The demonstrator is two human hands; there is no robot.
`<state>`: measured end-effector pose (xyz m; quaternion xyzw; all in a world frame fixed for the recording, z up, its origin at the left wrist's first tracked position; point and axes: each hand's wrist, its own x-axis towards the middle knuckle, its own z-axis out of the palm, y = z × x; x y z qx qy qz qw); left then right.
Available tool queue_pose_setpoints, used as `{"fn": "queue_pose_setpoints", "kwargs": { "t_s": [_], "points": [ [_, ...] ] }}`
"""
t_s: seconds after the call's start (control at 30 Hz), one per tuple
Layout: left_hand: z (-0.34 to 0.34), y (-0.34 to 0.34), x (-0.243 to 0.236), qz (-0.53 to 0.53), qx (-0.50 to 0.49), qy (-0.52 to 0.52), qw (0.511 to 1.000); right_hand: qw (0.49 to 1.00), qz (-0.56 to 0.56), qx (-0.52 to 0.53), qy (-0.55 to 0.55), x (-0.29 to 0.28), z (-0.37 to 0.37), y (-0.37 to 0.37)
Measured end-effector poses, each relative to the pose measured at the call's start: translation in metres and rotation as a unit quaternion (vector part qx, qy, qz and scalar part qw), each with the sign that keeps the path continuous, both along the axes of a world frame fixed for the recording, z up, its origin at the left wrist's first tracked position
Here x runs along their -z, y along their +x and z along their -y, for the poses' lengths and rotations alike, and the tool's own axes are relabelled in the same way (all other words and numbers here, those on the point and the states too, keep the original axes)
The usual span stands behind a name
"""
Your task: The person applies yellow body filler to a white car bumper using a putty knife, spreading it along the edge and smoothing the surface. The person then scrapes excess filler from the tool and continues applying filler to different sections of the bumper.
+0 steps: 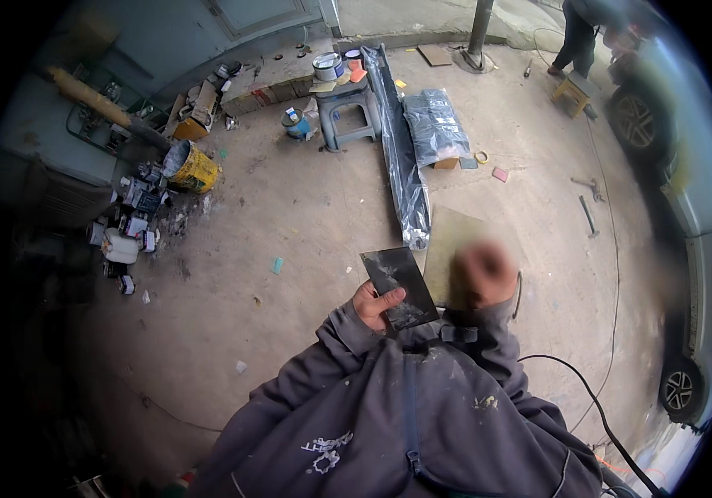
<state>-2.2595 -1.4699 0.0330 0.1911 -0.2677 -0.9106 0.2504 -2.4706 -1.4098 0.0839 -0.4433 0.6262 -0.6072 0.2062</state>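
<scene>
My left hand (pixel 375 305) grips a dark rectangular sheet (pixel 400 286) by its lower left edge, with the thumb laid flat across its face. Whitish smears mark the sheet's surface; its exact kind cannot be made out. To the right of it, my right hand (pixel 486 274) is smeared by motion, so its fingers do not show clearly. That hand appears in front of a pale greenish flat panel (pixel 449 236). Whether it touches the panel or holds something, I cannot tell.
A long plastic-wrapped piece (pixel 400 158) lies ahead, beside a wrapped bundle (pixel 436 124) and a grey stool (pixel 351 118) bearing cans. A yellow bucket (pixel 197 172) stands left among clutter. Hammers (pixel 590 214), a cable (pixel 616 274), a car (pixel 700 207) and another person (pixel 578 37) are right.
</scene>
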Motion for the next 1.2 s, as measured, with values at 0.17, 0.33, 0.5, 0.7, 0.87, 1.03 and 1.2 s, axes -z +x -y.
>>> {"fn": "queue_pose_setpoints", "kwargs": {
  "t_s": [0.17,0.33,0.5,0.7,0.87,1.03,1.2],
  "points": [
    [0.042,-0.034,-0.053,-0.024,0.014,-0.026,0.999,0.896,0.427,-0.104,-0.061,-0.007,0.024,-0.067],
    [0.047,-0.075,-0.082,0.046,-0.046,-0.072,0.995,0.964,0.242,-0.094,0.053,-0.03,0.039,-0.048],
    [0.053,-0.095,-0.07,0.165,-0.012,-0.288,0.943,0.999,0.029,0.029,0.019,-0.016,0.05,-0.042],
    [0.061,-0.085,-0.064,0.186,0.03,-0.353,0.916,0.998,0.02,-0.039,0.045,-0.02,0.065,-0.031],
    [0.081,-0.053,-0.054,0.212,0.067,-0.362,0.905,0.993,0.077,-0.077,0.038,-0.012,0.09,-0.007],
    [0.107,-0.012,-0.053,0.184,0.053,-0.314,0.93,0.984,0.029,-0.17,0.053,-0.025,0.129,0.026],
    [0.138,0.035,-0.069,0.18,-0.129,-0.38,0.898,0.983,0.152,-0.093,0.035,-0.046,0.182,0.078]
  ]
}}
